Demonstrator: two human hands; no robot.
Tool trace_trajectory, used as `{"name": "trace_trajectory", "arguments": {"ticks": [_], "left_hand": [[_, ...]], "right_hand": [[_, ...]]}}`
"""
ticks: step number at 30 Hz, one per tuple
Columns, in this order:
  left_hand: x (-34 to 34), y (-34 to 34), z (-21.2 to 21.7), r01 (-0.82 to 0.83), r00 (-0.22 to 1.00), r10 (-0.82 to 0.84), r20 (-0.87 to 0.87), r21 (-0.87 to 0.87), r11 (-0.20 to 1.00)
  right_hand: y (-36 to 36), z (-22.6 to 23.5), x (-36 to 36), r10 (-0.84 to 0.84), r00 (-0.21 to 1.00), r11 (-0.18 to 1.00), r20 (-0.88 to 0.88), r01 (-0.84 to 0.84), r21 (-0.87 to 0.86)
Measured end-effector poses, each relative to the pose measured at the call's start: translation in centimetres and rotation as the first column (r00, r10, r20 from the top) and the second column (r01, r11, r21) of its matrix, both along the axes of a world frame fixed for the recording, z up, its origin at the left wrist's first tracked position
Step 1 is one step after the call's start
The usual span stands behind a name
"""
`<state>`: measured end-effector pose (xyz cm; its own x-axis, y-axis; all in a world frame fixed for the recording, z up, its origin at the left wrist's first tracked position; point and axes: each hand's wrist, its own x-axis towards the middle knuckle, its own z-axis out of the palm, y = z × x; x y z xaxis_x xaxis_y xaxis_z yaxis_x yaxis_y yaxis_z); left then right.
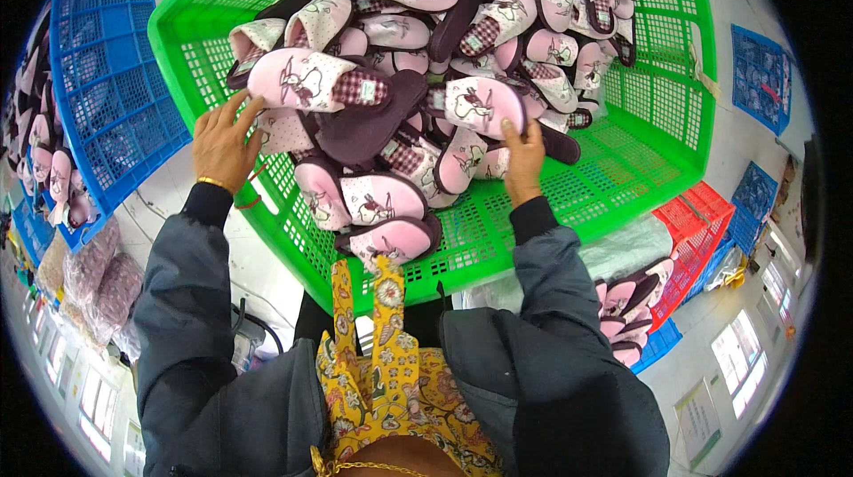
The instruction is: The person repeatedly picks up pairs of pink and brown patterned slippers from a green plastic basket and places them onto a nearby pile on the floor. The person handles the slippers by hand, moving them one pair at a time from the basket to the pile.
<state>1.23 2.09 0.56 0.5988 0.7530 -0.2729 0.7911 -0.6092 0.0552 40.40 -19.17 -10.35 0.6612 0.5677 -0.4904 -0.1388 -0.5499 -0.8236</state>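
Observation:
A large green plastic basket (426, 286) in front of me holds a heap of pink and white slippers with dark soles and checked insoles. My left hand (227, 141) is at the basket's left side, its fingers closed on the toe of a pink slipper (306, 82) with a cartoon print. Its heel points right, beside an upturned dark sole (369, 126). With thumb and fingers my right hand (524, 162) grips the toe of another pink slipper (487, 107), whose checked heel end points left. Both slippers lie over the heap; the undersides of the grips are hidden.
At the left stands a blue crate (107, 77), with more slippers beyond it. Filled clear bags (102, 277) lie on the floor below. A red crate (693, 228) and further slippers (626, 308) are at the right, near another blue crate (761, 77).

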Motion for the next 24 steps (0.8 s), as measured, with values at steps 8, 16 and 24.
{"name": "trace_trajectory", "arguments": {"ticks": [8,16,24], "left_hand": [[-0.7,0.3,-0.6,0.019,0.996,-0.020,0.090,0.012,1.000],[-1.4,0.0,-0.6,0.011,0.990,-0.014,0.139,0.020,1.000],[-1.4,0.2,-0.5,0.010,0.984,-0.016,0.178,0.038,0.999]], "right_hand": [[6.5,10.3,0.6,0.424,0.889,0.901,-0.171,-0.397,0.173],[18.0,8.8,-8.7,0.988,0.144,0.137,0.051,-0.983,0.125],[14.5,2.3,-13.3,0.650,0.482,0.592,0.587,-0.806,0.006]]}}
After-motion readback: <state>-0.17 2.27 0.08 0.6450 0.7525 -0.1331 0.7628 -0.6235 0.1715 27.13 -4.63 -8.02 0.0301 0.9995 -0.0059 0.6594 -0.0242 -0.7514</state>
